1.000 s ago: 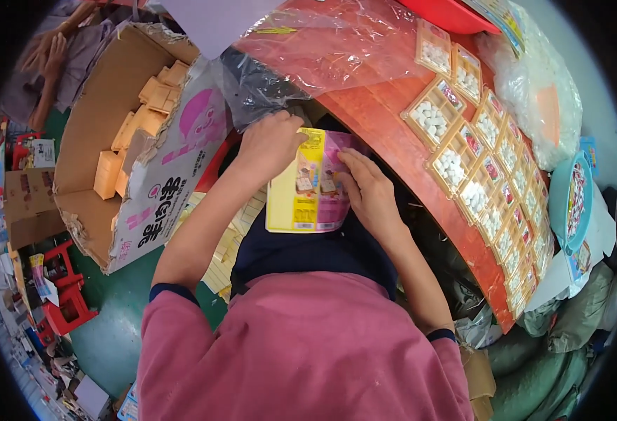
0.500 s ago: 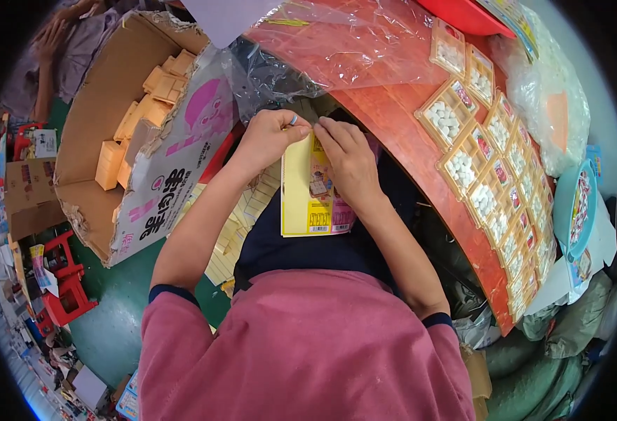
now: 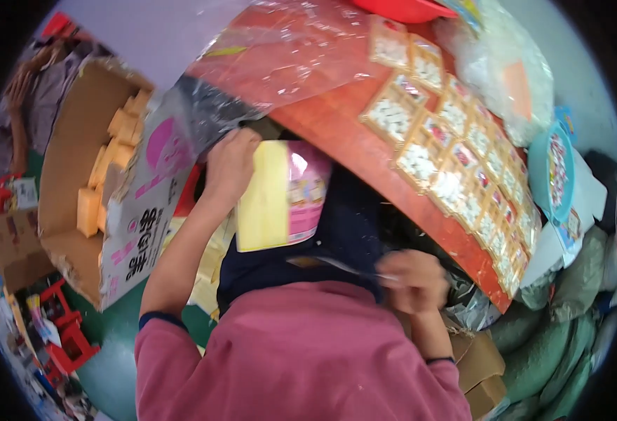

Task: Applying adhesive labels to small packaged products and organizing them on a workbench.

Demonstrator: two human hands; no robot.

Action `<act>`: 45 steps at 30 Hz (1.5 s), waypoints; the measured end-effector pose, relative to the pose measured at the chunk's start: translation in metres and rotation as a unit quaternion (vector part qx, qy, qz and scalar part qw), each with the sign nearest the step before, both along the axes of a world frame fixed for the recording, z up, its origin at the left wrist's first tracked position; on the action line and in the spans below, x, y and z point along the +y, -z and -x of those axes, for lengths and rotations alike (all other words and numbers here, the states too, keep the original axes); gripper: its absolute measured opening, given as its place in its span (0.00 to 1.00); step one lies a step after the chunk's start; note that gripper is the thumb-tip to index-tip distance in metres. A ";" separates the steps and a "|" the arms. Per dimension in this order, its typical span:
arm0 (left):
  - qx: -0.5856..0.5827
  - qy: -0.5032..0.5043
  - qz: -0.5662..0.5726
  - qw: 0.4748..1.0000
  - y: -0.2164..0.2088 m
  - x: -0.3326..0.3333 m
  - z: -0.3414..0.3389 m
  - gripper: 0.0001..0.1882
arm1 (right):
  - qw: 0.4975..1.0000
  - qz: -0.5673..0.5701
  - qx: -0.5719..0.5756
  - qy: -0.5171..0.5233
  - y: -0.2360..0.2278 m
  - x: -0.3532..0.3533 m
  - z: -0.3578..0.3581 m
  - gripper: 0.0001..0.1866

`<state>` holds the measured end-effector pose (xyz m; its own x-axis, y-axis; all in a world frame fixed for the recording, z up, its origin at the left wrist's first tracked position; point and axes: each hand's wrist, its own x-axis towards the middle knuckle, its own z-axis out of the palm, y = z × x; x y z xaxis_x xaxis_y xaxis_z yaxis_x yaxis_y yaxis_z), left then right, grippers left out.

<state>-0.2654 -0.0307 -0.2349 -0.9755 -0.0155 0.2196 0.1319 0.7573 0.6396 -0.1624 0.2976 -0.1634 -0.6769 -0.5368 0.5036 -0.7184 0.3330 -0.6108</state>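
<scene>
My left hand [image 3: 233,163] is closed on the upper left edge of a stack of printed cards or sheets [image 3: 263,203], pale yellow on the left and pink with small pictures on the right. The stack stands tilted over my dark-clothed lap, and a bright glare lies on its pink part. My right hand [image 3: 417,281] is apart from it, lower and to the right, beside my waist. It is smeared by motion, but its fingers look closed on a thin pale strip [image 3: 347,266] that trails leftward across my lap. What the strip is made of is too blurred to tell.
A torn cardboard box [image 3: 77,245] holding orange-tan wooden pieces stands at left. On the red table [image 3: 322,119] lie clear plastic film and rows of wooden trays [image 3: 452,193] with white pieces. A turquoise basin [image 3: 543,144] is at far right, near green sacks [image 3: 533,365].
My right hand has left the stack's top edge and swung down to the right with a thin strip. My left hand still holds the stack, now shifted left and tilted. The whole view has turned slightly.
</scene>
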 end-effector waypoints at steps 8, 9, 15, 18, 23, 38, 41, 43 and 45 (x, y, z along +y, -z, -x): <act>0.196 0.076 0.219 0.953 -0.073 0.074 -0.007 0.08 | 0.852 0.379 -0.233 0.277 -0.039 0.035 -0.002 0.11; 0.218 0.117 0.215 0.945 -0.080 0.088 0.003 0.09 | 0.844 0.392 -0.240 0.277 -0.036 0.035 0.001 0.12; 0.156 0.307 0.154 0.926 -0.050 0.157 0.095 0.26 | 0.810 0.455 -0.289 0.231 -0.032 0.033 0.020 0.11; 0.092 0.329 0.192 0.920 -0.035 0.159 0.106 0.32 | 0.807 0.449 -0.301 0.239 -0.030 0.036 0.020 0.12; 0.056 0.206 0.212 0.954 -0.033 0.147 0.060 0.34 | 0.801 0.444 -0.319 0.245 -0.024 0.042 0.031 0.14; -0.165 0.023 -0.606 0.778 -0.070 0.076 0.022 0.30 | 0.792 0.385 -0.413 0.232 -0.020 -0.039 0.127 0.07; -0.290 0.139 -0.702 0.636 -0.074 0.058 0.033 0.30 | 0.802 0.321 -0.428 0.267 -0.020 -0.048 0.135 0.08; -0.281 0.112 -0.634 0.712 -0.073 0.062 0.038 0.26 | 0.802 0.281 -0.434 0.298 -0.019 -0.052 0.139 0.08; -0.264 0.061 -0.538 0.798 -0.069 0.065 0.041 0.17 | 0.801 0.281 -0.441 0.292 -0.015 -0.053 0.143 0.09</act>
